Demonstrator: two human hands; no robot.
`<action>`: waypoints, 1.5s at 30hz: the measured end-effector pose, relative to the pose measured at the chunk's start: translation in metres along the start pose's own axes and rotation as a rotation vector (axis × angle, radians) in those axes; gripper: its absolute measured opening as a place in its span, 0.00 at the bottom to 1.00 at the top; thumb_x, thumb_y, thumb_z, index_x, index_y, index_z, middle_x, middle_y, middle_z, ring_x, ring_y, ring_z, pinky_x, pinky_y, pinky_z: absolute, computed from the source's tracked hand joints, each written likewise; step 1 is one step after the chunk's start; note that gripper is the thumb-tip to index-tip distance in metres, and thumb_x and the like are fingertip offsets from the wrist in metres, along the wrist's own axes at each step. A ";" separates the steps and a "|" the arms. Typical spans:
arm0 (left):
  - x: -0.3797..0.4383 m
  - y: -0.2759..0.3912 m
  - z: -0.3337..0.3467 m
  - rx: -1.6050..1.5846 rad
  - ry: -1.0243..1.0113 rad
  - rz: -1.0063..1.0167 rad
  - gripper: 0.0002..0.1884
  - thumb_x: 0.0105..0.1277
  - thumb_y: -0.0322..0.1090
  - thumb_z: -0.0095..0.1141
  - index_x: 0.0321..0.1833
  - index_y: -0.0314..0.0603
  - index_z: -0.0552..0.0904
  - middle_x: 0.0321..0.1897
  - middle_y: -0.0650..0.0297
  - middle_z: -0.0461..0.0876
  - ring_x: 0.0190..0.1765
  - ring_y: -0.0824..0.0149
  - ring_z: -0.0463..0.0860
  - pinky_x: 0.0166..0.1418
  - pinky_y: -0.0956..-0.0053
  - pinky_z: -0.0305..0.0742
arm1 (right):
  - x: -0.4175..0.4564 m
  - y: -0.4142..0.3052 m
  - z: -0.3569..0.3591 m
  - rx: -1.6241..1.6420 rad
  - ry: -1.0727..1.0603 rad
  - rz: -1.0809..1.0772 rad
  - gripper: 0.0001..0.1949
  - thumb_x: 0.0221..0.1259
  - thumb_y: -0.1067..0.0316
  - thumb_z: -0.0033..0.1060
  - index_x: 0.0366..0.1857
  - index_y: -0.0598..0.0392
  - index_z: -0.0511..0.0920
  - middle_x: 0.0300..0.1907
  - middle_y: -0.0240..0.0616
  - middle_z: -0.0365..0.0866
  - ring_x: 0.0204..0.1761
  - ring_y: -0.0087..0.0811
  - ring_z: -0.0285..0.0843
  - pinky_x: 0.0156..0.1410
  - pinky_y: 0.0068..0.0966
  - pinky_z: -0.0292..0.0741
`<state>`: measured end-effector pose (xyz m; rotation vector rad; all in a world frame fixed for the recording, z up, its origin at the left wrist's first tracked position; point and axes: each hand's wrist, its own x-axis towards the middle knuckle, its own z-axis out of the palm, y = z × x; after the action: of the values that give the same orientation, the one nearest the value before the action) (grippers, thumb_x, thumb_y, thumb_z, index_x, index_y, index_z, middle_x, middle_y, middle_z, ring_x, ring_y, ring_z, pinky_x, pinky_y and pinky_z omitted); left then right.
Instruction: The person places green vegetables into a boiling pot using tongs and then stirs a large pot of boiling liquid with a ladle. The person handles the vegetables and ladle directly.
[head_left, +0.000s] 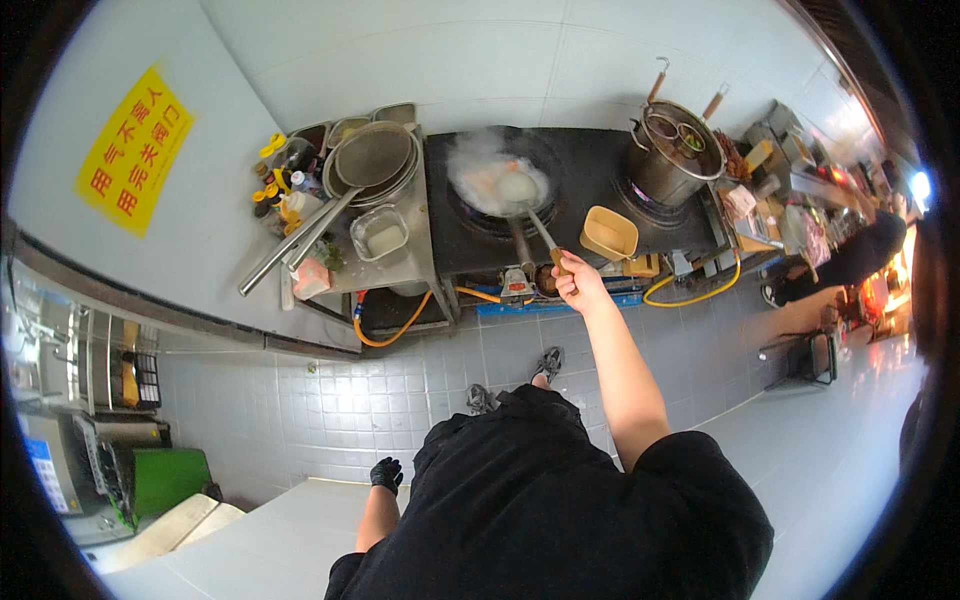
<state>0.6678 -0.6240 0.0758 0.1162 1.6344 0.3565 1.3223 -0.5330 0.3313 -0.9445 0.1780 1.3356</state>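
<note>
My right hand (579, 283) is bare and grips the wooden handle end of a metal ladle (541, 229). The ladle's bowl (516, 186) is over the steaming, pale contents of a wok (487, 180), with some orange bits among them. The wok's own handle (523, 244) points toward me beside the ladle. To the right of the ladle, on the black stove top (592, 165), sits an open tan takeaway container (609, 232). My left hand (387, 475), in a black glove, hangs low at my side, away from the stove; its fingers are too dark to make out.
A tall pot (670, 161) with strainers stands over a lit burner. On the left steel table (360, 274) are stacked strainers (375, 155), sauce bottles (281, 191) and a white tub (380, 231). Yellow gas hoses (705, 298) hang in front. A person (847, 259) stands far right; a green bin (171, 480) is left.
</note>
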 end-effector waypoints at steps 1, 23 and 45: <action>0.000 0.001 0.000 0.019 0.015 0.014 0.18 0.68 0.37 0.42 0.60 0.49 0.72 0.54 0.60 0.79 0.55 0.60 0.76 0.54 0.59 0.69 | -0.003 -0.001 0.001 0.007 0.002 0.001 0.14 0.66 0.70 0.48 0.53 0.42 0.66 0.28 0.41 0.72 0.17 0.18 0.60 0.17 0.11 0.58; 0.039 0.013 -0.012 0.349 -0.296 0.304 0.18 0.68 0.41 0.43 0.59 0.46 0.72 0.53 0.58 0.79 0.55 0.59 0.77 0.53 0.60 0.70 | -0.108 -0.136 0.141 -0.541 0.007 -0.537 0.22 0.65 0.71 0.50 0.64 0.47 0.65 0.30 0.34 0.72 0.17 0.16 0.57 0.19 0.13 0.54; 0.075 0.002 0.011 1.773 0.149 0.793 0.20 0.64 0.51 0.45 0.47 0.46 0.80 0.51 0.54 0.79 0.54 0.51 0.78 0.55 0.56 0.73 | -0.119 -0.193 0.205 -0.167 -0.500 -0.530 0.20 0.66 0.67 0.50 0.62 0.47 0.65 0.34 0.36 0.71 0.19 0.15 0.57 0.18 0.09 0.56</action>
<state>0.6705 -0.5986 0.0042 2.0997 1.5101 -0.6255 1.3775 -0.4724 0.6255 -0.6988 -0.5418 1.0553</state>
